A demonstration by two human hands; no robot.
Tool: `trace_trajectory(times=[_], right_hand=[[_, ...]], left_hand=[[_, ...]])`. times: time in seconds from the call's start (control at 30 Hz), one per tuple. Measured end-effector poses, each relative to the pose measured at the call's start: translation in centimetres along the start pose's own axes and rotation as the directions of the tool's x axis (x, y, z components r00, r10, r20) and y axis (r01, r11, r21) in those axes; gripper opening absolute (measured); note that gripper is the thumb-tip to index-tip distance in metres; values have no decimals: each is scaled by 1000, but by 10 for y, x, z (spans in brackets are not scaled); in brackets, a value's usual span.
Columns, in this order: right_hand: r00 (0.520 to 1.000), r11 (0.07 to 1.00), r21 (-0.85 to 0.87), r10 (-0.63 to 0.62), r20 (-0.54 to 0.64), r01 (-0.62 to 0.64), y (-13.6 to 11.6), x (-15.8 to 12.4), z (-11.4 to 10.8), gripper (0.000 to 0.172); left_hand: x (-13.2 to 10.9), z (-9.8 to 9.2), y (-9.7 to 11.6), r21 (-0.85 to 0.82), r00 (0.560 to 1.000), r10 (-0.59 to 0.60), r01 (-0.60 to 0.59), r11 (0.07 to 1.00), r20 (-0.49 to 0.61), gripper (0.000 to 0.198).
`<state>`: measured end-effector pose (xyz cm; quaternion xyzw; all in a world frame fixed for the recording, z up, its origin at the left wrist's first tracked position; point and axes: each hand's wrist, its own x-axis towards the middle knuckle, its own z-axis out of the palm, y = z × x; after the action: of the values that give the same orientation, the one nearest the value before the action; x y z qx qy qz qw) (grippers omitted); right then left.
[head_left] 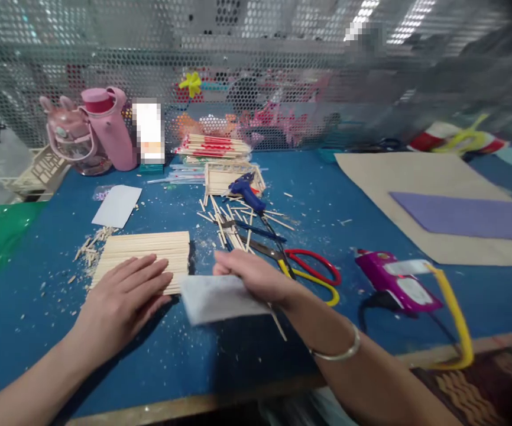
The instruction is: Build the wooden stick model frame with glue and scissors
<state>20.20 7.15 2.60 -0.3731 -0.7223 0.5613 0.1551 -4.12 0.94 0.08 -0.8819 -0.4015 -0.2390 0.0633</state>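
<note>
My left hand rests with outstretched fingers on a flat panel of pale wooden sticks laid side by side. Its fingertips touch the panel's front right part. Just to the right, my right hand is closed round a white sheet of paper, slightly blurred, whose left end reaches the panel's edge. Whether the sheet touches the panel I cannot tell. Loose wooden sticks lie scattered beyond my right hand, with red-and-yellow-handled scissors beside its wrist.
A blue glue gun leans on a small stick frame. Off-cut stick bits and a white card lie left. Bundled sticks and a pink bottle stand behind. A purple device and purple sheet are right.
</note>
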Motion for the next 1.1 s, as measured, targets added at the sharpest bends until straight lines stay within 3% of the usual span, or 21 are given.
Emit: trace_trajectory(times=[0.1,0.17,0.37,0.43,0.53,0.63,0.7,0.77,0.83,0.97,1.03,1.1], right_hand=[[989,950,-292,134,65,-110,-8,2,15,17],[990,912,-389,141,-7,-132,-10,3,26,25],[989,839,-535,-141,-43,97,-7,9,41,31],[979,838,-515,-204,6,177,-6,8,34,30],[965,903,-343,-253,62,259,-7,-2,10,29],[976,980,-34,-197,-91,195,-8,-16,-19,30],[985,985,35,-169,31,168,-8,-21,-30,28],[975,996,-22,-85,205,92,-8,-19,-30,24],[965,994,-109,4,261,25,-6,-13,-23,29],[995,945,-324,72,63,-48,-4,0,-6,49],[996,890,-446,82,-42,-92,-5,5,-1,49],[993,847,-518,93,-70,-116,-7,9,2,44]], left_hand=[[1,1,0,-6,1000,-6,6,1000,-13,29],[2,2,-1,-16,1000,-6,6,1000,-18,29],[2,3,-5,-26,999,22,-23,999,-36,28],[2,3,-6,-23,999,32,-33,999,-41,29],[2,3,-8,-20,997,58,-59,998,-44,29],[3,1,-10,-29,995,96,-97,995,-39,29],[5,0,-11,-38,992,121,-123,992,-41,28],[5,-1,-12,-58,989,139,-142,988,-52,27],[6,-2,-14,-104,985,161,-166,981,-55,24],[6,-6,-18,-239,973,229,-228,944,-22,24],[6,-8,-19,-275,971,240,-235,932,-17,25],[6,-9,-19,-290,972,233,-228,930,-15,25]])
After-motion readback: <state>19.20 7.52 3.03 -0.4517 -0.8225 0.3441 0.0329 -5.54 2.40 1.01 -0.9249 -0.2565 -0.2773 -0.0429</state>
